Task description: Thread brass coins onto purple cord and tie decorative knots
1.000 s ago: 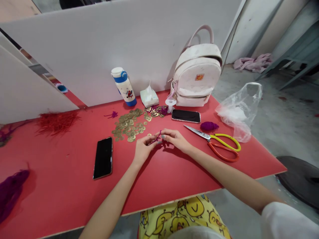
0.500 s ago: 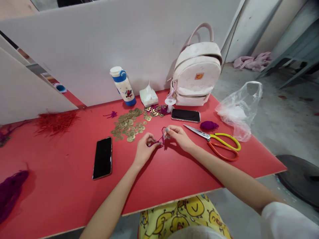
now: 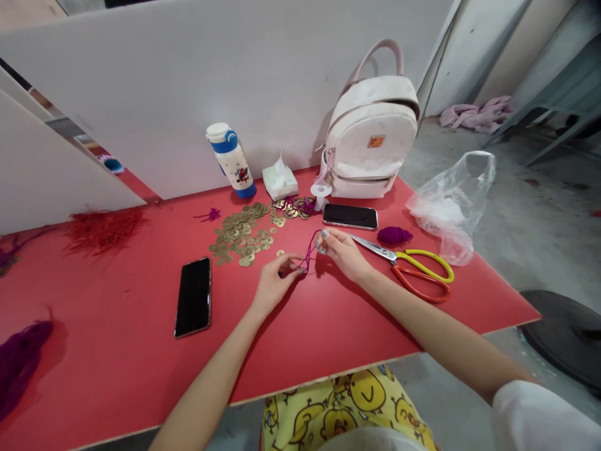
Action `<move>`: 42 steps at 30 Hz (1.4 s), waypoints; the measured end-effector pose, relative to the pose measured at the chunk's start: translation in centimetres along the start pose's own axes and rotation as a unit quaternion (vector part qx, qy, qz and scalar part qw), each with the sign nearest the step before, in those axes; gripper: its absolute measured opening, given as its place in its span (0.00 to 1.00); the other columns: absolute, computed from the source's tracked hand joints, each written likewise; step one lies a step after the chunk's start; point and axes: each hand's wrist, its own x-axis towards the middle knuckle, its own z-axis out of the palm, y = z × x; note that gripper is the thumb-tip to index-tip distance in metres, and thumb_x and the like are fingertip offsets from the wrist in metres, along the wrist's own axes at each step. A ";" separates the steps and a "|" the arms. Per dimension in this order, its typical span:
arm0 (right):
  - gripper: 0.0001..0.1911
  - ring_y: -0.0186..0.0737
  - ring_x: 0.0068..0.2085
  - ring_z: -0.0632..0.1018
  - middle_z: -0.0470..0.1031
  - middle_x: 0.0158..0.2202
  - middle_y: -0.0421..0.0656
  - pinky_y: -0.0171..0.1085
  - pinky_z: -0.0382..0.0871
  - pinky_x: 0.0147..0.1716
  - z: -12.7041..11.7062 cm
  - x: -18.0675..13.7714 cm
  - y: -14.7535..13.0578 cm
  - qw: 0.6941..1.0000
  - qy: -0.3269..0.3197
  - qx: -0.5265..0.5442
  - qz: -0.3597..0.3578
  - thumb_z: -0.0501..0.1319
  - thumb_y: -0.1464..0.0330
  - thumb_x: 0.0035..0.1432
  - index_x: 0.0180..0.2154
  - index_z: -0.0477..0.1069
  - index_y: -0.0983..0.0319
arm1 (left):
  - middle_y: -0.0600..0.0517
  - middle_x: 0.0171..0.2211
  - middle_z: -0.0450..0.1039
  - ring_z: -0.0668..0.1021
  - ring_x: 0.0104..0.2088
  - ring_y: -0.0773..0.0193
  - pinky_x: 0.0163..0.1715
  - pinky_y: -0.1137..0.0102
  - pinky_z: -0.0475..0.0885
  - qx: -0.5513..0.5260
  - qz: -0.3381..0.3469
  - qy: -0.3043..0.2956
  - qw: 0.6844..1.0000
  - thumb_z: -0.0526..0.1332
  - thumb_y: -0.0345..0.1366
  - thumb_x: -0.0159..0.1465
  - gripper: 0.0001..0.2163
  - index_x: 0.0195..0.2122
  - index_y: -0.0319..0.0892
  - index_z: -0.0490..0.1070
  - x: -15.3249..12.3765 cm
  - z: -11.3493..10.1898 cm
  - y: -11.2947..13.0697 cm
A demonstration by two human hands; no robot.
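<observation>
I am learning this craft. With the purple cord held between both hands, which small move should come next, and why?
Probably draw the right hand a little further away to tighten the purple cord: it runs slack and curved from the left hand, which pinches its lower end just above the red table.

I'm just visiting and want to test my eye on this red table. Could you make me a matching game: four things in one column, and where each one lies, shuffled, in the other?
Things:
1. purple cord
2. scissors
3. brass coins
4. water bottle

Places:
A. standing at the white wall, left of the tissue pack
B. stretched between the left hand and right hand
C. spread in a heap behind the left hand
D. lying flat to the right of the right hand

Pairs: 1-B, 2-D, 3-C, 4-A
</observation>
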 end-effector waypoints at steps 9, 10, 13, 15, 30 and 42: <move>0.19 0.30 0.24 0.70 0.72 0.26 0.39 0.30 0.66 0.23 -1.0 0.7 0.6 0.997 0.068 0.004 0.035 0.67 0.51 0.50 0.30 0.74 0.62 | 0.47 0.24 0.79 0.79 0.22 0.60 0.23 0.68 0.75 -0.139 -0.056 0.000 0.989 0.68 0.40 0.55 0.10 0.33 0.39 0.80 -0.2 0.2 0.2; 0.19 0.30 0.24 0.71 0.73 0.26 0.39 0.30 0.67 0.24 -1.0 0.7 0.5 0.997 0.064 0.007 0.034 0.67 0.52 0.51 0.31 0.74 0.62 | 0.48 0.23 0.78 0.78 0.21 0.60 0.22 0.69 0.74 -0.121 -0.051 0.012 0.991 0.69 0.40 0.54 0.09 0.32 0.39 0.80 -0.1 0.1 0.1; 0.19 0.30 0.27 0.74 0.75 0.30 0.39 0.29 0.68 0.26 -0.6 0.6 0.4 0.998 0.051 0.027 0.022 0.68 0.54 0.51 0.36 0.69 0.59 | 0.48 0.23 0.78 0.78 0.21 0.61 0.22 0.69 0.72 -0.109 -0.036 0.032 0.993 0.68 0.40 0.54 0.08 0.29 0.40 0.81 0.1 -0.1 -0.1; 0.19 0.31 0.28 0.75 0.76 0.32 0.37 0.30 0.69 0.26 -0.2 0.4 0.4 0.999 0.035 0.025 0.012 0.68 0.54 0.51 0.36 0.64 0.57 | 0.47 0.24 0.79 0.78 0.22 0.62 0.22 0.70 0.72 -0.128 -0.034 0.043 0.990 0.68 0.40 0.55 0.09 0.29 0.40 0.81 0.2 -0.2 -0.1; 0.11 0.37 0.32 0.78 0.79 0.30 0.42 0.34 0.68 0.37 1.1 -1.4 0.7 0.921 -0.207 -0.326 -0.045 0.57 0.65 0.65 0.33 0.75 0.62 | 0.49 0.31 0.79 0.78 0.31 0.62 0.31 0.71 0.71 -0.013 0.038 0.107 0.993 0.65 0.39 0.59 0.08 0.29 0.42 0.81 0.4 -0.8 -0.9; 0.09 0.36 0.34 0.73 0.74 0.32 0.42 0.34 0.64 0.36 0.4 -0.7 0.9 0.898 -0.155 -0.381 -0.155 0.56 0.69 0.65 0.33 0.72 0.62 | 0.50 0.30 0.77 0.77 0.31 0.65 0.34 0.73 0.69 0.139 0.239 0.011 0.961 0.58 0.37 0.67 0.09 0.34 0.42 0.78 -0.5 -1.1 -0.5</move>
